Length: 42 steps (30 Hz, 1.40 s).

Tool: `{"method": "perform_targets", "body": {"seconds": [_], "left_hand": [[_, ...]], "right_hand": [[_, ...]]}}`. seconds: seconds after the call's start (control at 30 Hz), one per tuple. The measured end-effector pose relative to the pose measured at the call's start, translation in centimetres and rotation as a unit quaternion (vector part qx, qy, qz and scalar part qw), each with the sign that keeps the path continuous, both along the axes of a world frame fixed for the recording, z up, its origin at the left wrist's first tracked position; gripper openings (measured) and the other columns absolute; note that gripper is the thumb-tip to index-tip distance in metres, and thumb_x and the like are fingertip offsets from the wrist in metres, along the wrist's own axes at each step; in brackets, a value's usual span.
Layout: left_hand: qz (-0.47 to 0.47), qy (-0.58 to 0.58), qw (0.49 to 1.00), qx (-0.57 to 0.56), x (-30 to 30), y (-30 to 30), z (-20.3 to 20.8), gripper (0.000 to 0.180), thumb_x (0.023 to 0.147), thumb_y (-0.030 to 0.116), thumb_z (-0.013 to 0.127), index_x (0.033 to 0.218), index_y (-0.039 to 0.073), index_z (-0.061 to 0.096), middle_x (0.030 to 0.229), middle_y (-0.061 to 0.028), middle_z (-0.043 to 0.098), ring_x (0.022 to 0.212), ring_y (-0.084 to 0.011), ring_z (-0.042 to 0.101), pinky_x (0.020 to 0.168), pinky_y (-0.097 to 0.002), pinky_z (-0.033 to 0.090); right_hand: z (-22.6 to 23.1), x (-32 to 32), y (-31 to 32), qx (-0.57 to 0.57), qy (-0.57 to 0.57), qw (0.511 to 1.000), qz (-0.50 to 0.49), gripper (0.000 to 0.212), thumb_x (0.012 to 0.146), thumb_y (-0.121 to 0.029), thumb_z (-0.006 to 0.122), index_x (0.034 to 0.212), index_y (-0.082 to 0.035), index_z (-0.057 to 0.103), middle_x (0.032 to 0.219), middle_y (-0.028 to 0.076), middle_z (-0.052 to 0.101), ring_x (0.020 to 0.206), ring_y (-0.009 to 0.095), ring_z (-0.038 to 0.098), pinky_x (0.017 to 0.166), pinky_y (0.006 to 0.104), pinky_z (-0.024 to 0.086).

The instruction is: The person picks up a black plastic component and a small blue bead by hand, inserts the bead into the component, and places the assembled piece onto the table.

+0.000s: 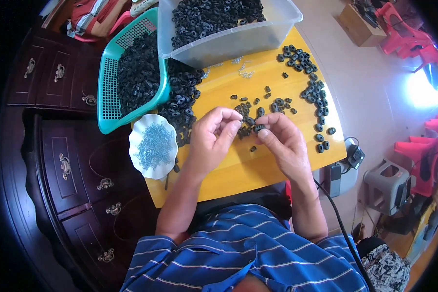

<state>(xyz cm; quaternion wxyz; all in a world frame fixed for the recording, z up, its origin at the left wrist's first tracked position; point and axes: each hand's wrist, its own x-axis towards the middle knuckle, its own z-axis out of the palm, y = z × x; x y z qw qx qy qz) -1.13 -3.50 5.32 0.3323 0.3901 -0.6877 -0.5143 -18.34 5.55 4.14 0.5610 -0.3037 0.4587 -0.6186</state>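
Over the yellow table (228,182), my two hands are close together near its middle. My right hand (288,148) pinches a small black cord-lock body (259,128) between thumb and fingers. Thumb and forefinger of my left hand (211,138) are pressed together just left of it. What those fingers hold is too small to make out. Loose black cord-lock parts (275,104) lie just beyond my fingertips. Beside my left wrist stands a white scalloped bowl (135,158) with many tiny metal springs (154,143) in it.
A clear plastic bin (228,46) and a green basket (162,80), both full of black pieces, stand at the back and left. Black cord-lock pieces (321,102) line the right edge. Loose springs (246,70) lie near the bin. A dark wooden cabinet (68,160) is at left.
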Motion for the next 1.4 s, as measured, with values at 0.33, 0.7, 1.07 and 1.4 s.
{"method": "perform_targets", "body": {"seconds": [0.33, 0.7, 1.07, 1.4], "left_hand": [[-0.038, 0.030, 0.999, -0.002, -0.7, 1.3, 0.8, 0.008, 0.092, -0.001, 0.070, 0.100, 0.000, 0.068, 0.087, -0.0037, 0.069, 0.072, -0.0070, 0.064, 0.065, -0.0217, 0.051], [-0.085, -0.010, 0.996, 0.012, -0.1, 0.7, 1.4, 0.011, 0.088, 0.000, 0.076, 0.096, 0.003, 0.068, 0.079, -0.0001, 0.069, 0.068, -0.0037, 0.062, 0.061, -0.0204, 0.049], [-0.145, 0.104, 0.972, 0.156, 1.7, 0.6, 1.4, 0.012, 0.090, 0.001, 0.077, 0.095, 0.003, 0.066, 0.083, 0.0018, 0.067, 0.072, -0.0018, 0.060, 0.064, -0.0186, 0.048], [0.033, -0.219, 0.947, -0.231, 0.0, -4.8, -2.0, 0.025, 0.085, 0.006, 0.075, 0.109, 0.006, 0.071, 0.091, -0.0100, 0.068, 0.077, -0.0242, 0.070, 0.070, -0.0340, 0.056]], "right_hand": [[-0.1, -0.2, 0.0, -0.006, -0.019, 1.000, 0.021, 0.019, 0.100, -0.002, 0.061, 0.119, 0.001, 0.062, 0.094, 0.000, 0.066, 0.089, 0.007, 0.061, 0.082, 0.0224, 0.050], [-0.4, -0.6, 0.2, 0.002, 0.014, 0.998, 0.061, 0.016, 0.099, -0.001, 0.063, 0.114, 0.001, 0.066, 0.094, 0.000, 0.068, 0.087, 0.006, 0.061, 0.080, 0.0221, 0.050], [0.3, -0.7, 0.5, -0.004, -0.033, 0.985, 0.172, 0.016, 0.100, -0.005, 0.064, 0.115, 0.000, 0.066, 0.097, 0.000, 0.068, 0.090, 0.004, 0.061, 0.082, 0.0212, 0.050], [0.0, -0.6, 0.3, 0.004, -0.058, 0.990, 0.132, 0.018, 0.102, -0.007, 0.063, 0.118, -0.001, 0.064, 0.101, -0.002, 0.067, 0.093, 0.005, 0.061, 0.086, 0.0214, 0.050]]}}
